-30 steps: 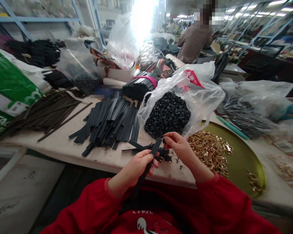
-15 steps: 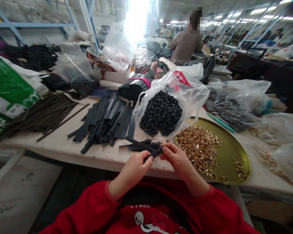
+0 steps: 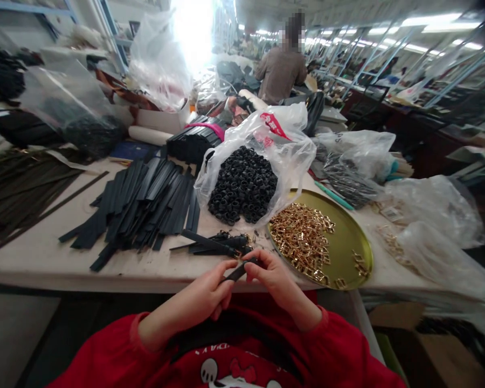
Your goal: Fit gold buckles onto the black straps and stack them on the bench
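Observation:
Between my two hands, over the table's front edge, is a short black strap (image 3: 237, 271). My left hand (image 3: 210, 291) pinches one end of it. At the other end the fingers of my right hand (image 3: 269, 272) are closed on the strap, partly hiding it. Just beyond my fingers lies a small pile of black straps (image 3: 212, 244) with gold-coloured metal bits at one end. To the right, a round gold tray (image 3: 353, 237) carries a heap of gold buckles (image 3: 301, 240). Behind, an open clear plastic bag (image 3: 293, 156) holds many small black loops (image 3: 242, 186).
Loose black strips (image 3: 145, 202) are heaped on the left of the table (image 3: 141, 275), with long dark strips (image 3: 20, 191) farther left. A tied bundle (image 3: 194, 141) sits behind. A teal tool (image 3: 333, 195) lies beyond the tray. A person (image 3: 281, 73) stands at the back.
My view has turned to the right, so the table things appear farther left. Both hands still hold the strap, now lower and tilted more, with my right fingers bent over its end.

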Demonstrator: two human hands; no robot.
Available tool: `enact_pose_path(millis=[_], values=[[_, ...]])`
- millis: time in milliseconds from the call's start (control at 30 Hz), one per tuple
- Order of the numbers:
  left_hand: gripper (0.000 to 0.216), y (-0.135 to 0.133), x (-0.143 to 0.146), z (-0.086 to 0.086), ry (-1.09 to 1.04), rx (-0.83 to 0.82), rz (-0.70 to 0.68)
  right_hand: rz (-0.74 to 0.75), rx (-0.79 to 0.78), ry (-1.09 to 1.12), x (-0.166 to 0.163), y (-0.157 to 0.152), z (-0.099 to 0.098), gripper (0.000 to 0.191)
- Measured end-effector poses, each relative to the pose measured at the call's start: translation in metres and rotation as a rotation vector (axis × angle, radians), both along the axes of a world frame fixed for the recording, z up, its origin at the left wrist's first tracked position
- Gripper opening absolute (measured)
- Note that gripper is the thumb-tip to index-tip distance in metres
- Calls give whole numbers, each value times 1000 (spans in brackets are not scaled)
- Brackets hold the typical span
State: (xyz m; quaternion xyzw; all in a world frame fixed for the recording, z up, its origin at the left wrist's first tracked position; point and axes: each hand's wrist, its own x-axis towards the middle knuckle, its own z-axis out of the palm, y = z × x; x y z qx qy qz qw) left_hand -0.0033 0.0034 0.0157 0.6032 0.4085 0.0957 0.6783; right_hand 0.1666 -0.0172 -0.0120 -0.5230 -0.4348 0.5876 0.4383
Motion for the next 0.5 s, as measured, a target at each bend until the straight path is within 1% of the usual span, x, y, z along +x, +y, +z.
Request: enact_pose_path(millis=[100, 133, 167, 200, 233, 300, 367, 400, 433, 500], values=[[48, 2, 3, -2, -55, 50, 88, 52, -8, 21, 0, -1, -6, 29], [47, 3, 5, -2, -68, 73, 118, 67, 13, -14, 3, 1, -6, 29], [45, 6, 6, -1, -71, 94, 144, 63, 53, -99, 9, 3, -5, 28], [42, 8, 7, -1, -66, 109, 167, 39, 108, -246, 17, 6, -3, 26], [38, 11, 8, -1, -58, 118, 190, 5, 168, -441, 28, 10, -1, 23], [28, 16, 11, -1, -52, 115, 238, -76, 263, -983, 50, 20, 5, 17], [20, 19, 14, -2, -57, 93, 290, -34, 277, -1437, 69, 29, 8, 15], [17, 20, 16, -4, -59, 81, 308, 19, 267, -1591, 76, 33, 8, 14], [15, 20, 18, -5, -57, 70, 319, 77, 256, -1693, 80, 36, 8, 13], [13, 20, 22, -7, -47, 48, 308, 170, 253, -1794, 83, 41, 5, 14]])
